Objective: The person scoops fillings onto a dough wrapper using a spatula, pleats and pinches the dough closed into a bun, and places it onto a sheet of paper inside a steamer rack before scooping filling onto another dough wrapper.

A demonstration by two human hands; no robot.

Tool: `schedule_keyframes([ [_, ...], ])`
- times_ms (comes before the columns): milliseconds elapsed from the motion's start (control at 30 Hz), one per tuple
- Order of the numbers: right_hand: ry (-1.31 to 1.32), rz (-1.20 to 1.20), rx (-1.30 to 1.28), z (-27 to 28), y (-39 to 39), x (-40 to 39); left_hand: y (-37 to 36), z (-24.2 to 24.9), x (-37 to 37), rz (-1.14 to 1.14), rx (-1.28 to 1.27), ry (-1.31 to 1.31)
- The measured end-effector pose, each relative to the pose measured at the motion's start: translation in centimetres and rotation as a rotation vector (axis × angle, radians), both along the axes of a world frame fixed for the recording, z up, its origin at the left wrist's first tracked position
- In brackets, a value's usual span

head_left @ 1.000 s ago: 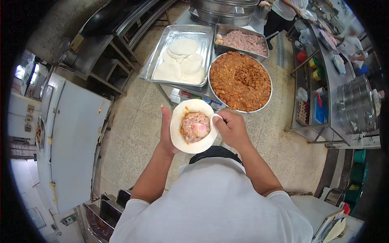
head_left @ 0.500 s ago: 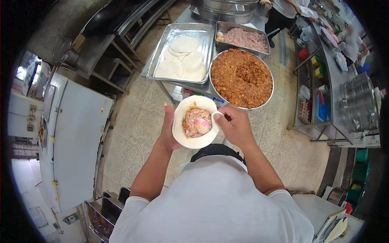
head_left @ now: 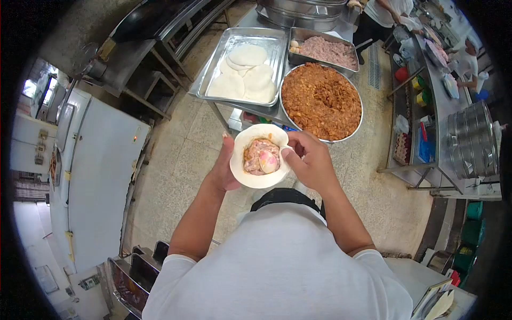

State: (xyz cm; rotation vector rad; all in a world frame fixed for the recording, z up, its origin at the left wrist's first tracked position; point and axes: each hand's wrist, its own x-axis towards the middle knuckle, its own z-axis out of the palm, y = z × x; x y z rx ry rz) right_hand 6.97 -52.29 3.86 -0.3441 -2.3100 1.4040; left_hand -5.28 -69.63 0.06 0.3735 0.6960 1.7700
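Observation:
A round white dough wrapper (head_left: 243, 176) lies cupped in my left hand (head_left: 223, 166), with the thumb up along its left side and the fingers hidden beneath. Pinkish minced meat (head_left: 253, 158) with some brown filling sits in its middle, and a piece of egg (head_left: 268, 161) rests on top. My right hand (head_left: 311, 160) pinches the wrapper's right edge between thumb and forefinger, drawing up a small fold. Ahead, flat dough rounds (head_left: 258, 82) overlap in a metal tray (head_left: 217, 57). Beside it stands a large round pan of chunky reddish-brown filling (head_left: 304, 101).
Behind the round pan, a rectangular pan holds pink minced meat (head_left: 330, 52) and eggs. Metal steamers (head_left: 304, 15) stand at the table's back, others (head_left: 468, 141) at the right. Two people work at far right. A white freezer (head_left: 104, 176) is at left.
The wrapper's right side is gathered in more, and its outline looks less round. Both hands have shifted slightly up and right in view, still holding it.

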Motion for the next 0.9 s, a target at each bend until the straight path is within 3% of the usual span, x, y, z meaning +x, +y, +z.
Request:
schedule_keyframes([
  [67,-0.01,-0.011,-0.067,-0.1,0.0,-0.3,0.0,0.0,-0.2,-0.03,-0.007,0.023],
  [233,-0.018,0.077,0.213,-2.6,0.4,0.5,-1.1,-1.3,-1.1,-0.149,-0.019,0.037],
  [367,-0.034,0.091,0.211,-0.6,0.1,0.5,-0.9,-0.6,-0.3,-0.054,-0.088,0.137],
  [433,0.041,-0.023,-0.022,0.3,-0.8,-0.1,-1.0,-1.4,-0.8,-0.122,-0.008,0.113],
  [633,0.037,0.118,0.243,-3.4,0.5,0.1,-0.9,-2.9,-1.1,-0.079,-0.197,0.131],
  [767,-0.021,0.11,0.225,-1.2,0.2,0.6,-1.0,-1.9,-0.9,-0.119,-0.186,0.198],
  [833,-0.004,0.007,0.024,0.1,-0.4,0.3,-0.7,-1.3,-0.8,-0.116,-0.219,0.206],
  [900,-0.005,0.041,0.071,-0.5,0.0,0.0,-0.7,-1.4,-1.0,-0.149,-0.215,0.215],
])
